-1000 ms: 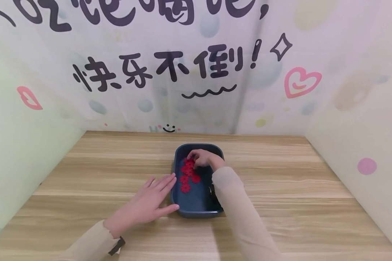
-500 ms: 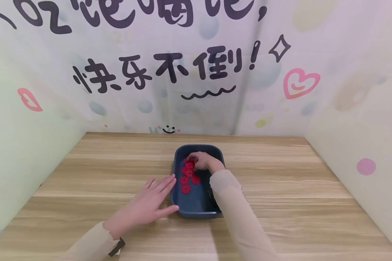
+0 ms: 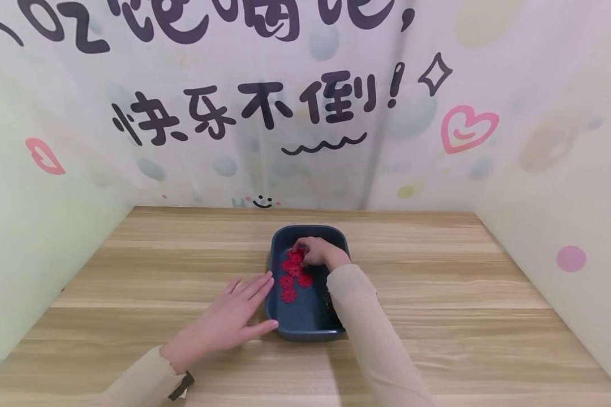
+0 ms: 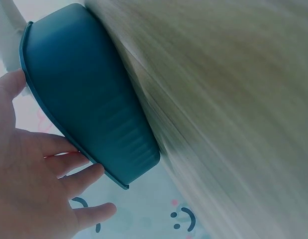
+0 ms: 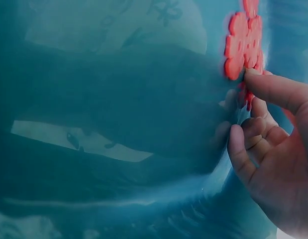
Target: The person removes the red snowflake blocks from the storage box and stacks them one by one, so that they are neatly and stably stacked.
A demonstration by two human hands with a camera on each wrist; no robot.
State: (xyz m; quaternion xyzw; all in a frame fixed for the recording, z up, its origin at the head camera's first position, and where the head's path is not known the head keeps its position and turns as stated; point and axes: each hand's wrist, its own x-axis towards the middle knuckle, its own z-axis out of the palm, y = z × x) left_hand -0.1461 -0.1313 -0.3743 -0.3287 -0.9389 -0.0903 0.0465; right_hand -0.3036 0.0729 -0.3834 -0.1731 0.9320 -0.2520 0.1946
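A dark blue rectangular tub stands on the wooden table, with several red flower-shaped pieces lying in a joined or overlapping cluster along its left side. My right hand reaches inside the tub, fingers curled down at the far end of the cluster. In the right wrist view its thumb and fingers pinch a red flower-shaped piece; the fingertips are partly hidden. My left hand, fingers straight and spread, touches the tub's left rim. The left wrist view has thumb and fingertips along that rim.
The wooden table extends around the tub on all sides. Behind it hangs a printed white cloth with black lettering, and pale walls close off both sides. Something dark shows under the right sleeve within the tub.
Over the last second my right hand and forearm shift slightly down and left over the red pieces. My left hand and the tub stay nearly in place.
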